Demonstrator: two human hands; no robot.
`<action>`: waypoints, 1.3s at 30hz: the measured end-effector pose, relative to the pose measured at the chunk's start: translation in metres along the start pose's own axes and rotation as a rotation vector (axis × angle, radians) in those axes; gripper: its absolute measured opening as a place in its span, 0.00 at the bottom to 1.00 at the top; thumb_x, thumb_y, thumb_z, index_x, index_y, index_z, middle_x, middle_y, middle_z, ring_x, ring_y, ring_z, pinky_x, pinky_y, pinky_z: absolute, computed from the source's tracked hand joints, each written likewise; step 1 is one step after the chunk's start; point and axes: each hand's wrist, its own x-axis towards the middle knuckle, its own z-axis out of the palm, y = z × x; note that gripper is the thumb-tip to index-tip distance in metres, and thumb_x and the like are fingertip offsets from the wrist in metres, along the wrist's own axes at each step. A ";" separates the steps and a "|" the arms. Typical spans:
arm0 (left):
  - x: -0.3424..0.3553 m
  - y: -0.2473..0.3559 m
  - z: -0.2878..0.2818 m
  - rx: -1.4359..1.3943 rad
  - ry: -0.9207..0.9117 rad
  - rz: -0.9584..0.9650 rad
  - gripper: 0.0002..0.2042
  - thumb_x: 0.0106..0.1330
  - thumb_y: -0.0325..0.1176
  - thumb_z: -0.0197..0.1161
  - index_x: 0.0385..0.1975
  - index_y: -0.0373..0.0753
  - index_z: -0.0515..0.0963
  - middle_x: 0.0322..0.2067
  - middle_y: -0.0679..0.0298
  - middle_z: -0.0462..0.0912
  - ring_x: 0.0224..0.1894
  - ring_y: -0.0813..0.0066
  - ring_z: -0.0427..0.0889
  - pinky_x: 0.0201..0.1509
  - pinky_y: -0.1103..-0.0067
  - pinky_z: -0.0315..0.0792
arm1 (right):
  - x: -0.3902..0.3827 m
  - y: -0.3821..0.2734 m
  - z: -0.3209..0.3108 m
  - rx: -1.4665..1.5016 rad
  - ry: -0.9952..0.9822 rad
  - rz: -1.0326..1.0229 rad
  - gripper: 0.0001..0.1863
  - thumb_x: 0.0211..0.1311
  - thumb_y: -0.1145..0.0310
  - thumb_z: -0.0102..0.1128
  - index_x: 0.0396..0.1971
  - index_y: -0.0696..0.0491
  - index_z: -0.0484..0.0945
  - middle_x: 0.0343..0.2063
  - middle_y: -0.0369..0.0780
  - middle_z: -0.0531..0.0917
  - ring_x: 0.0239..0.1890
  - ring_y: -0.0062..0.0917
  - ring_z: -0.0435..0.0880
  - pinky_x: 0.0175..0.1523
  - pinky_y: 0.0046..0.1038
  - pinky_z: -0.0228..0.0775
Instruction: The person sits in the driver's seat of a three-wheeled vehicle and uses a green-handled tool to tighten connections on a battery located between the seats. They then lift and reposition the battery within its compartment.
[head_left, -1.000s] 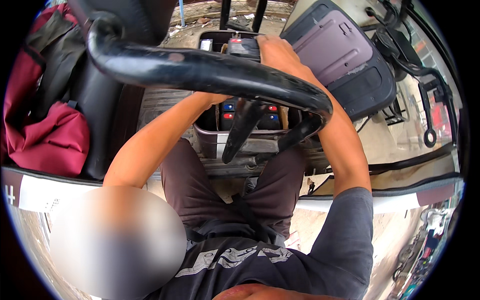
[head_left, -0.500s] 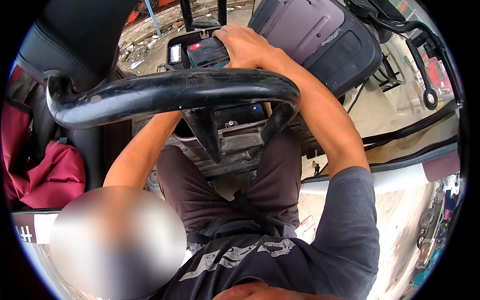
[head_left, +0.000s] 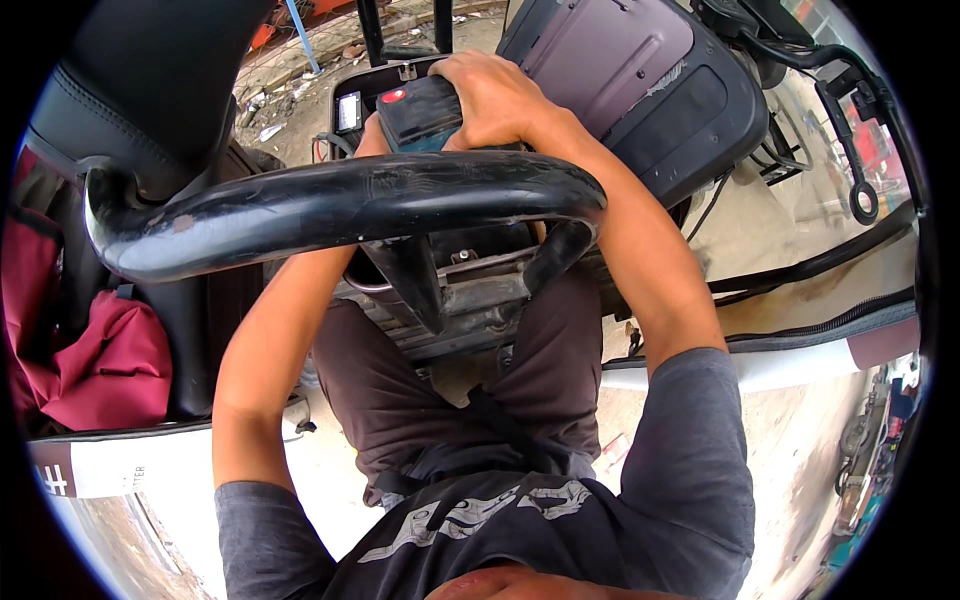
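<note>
A battery with a black top, a red round mark and a teal side sits between my hands at the far end of an open compartment. My right hand wraps its right side, thumb on the near face and fingers over the far edge. On the other side, my left hand presses against the battery's left face; the thick black bar hides much of its wrist. A second black battery shows below the bar, nearer my knees. Beside the held battery, a small labelled box stands at the compartment's left wall.
The curved black metal bar crosses over both forearms. A raised grey-and-purple panel leans at the right of the compartment. A padded black seat and maroon cloth lie left. Thin wires show at the compartment's left edge.
My left hand has come up from behind the bar to the battery's left side. The battery stands slightly higher and is a little tilted; my right hand keeps its hold.
</note>
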 end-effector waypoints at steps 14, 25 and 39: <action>0.011 0.014 -0.002 -0.067 0.094 0.005 0.41 0.38 0.40 0.88 0.52 0.31 0.72 0.44 0.56 0.84 0.46 0.71 0.82 0.56 0.74 0.74 | -0.020 -0.017 0.012 0.021 0.222 0.080 0.44 0.31 0.56 0.83 0.52 0.64 0.79 0.48 0.51 0.83 0.58 0.45 0.77 0.66 0.41 0.65; 0.025 -0.036 -0.022 -0.494 -0.029 -0.008 0.39 0.41 0.25 0.79 0.58 0.26 0.70 0.49 0.50 0.83 0.50 0.64 0.83 0.60 0.70 0.75 | -0.016 0.004 0.015 0.127 0.339 0.263 0.55 0.37 0.42 0.83 0.64 0.62 0.73 0.56 0.54 0.77 0.61 0.47 0.76 0.66 0.43 0.67; 0.027 -0.006 -0.019 -0.433 -0.022 -0.165 0.35 0.50 0.18 0.73 0.62 0.31 0.70 0.52 0.53 0.82 0.56 0.62 0.80 0.65 0.68 0.69 | -0.008 0.043 0.076 1.272 0.545 0.561 0.38 0.56 0.39 0.72 0.45 0.65 0.83 0.35 0.43 0.86 0.39 0.26 0.83 0.45 0.31 0.76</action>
